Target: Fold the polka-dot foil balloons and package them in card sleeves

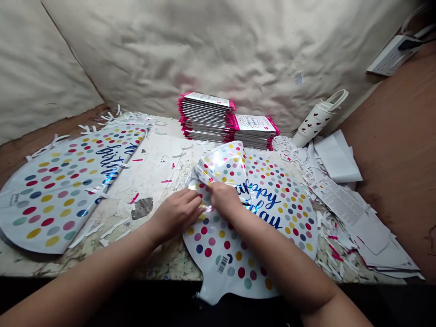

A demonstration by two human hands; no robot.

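Note:
A flat, uninflated foil balloon [296,200] with coloured dots and blue "happy" lettering lies in front of me. Its tail hangs past the near table edge, and a barcode shows on its lower part. The upper left side is folded over into a creased, shiny flap. My left hand [179,211] is closed on the balloon's left edge, fingers bent over the foil. Close beside it, my right hand [225,200] pinches the folded flap. The fingertips of both hands are partly hidden by the foil and knuckles.
Folded dotted balloons [57,195] lie at left. Stacked pink-edged packets [206,118] and a shorter stack [255,129] stand at the back. A white tumbler with hearts [315,121] leans at right, near white papers [340,159] and shredded strips [332,240]. A power strip [391,54] hangs above.

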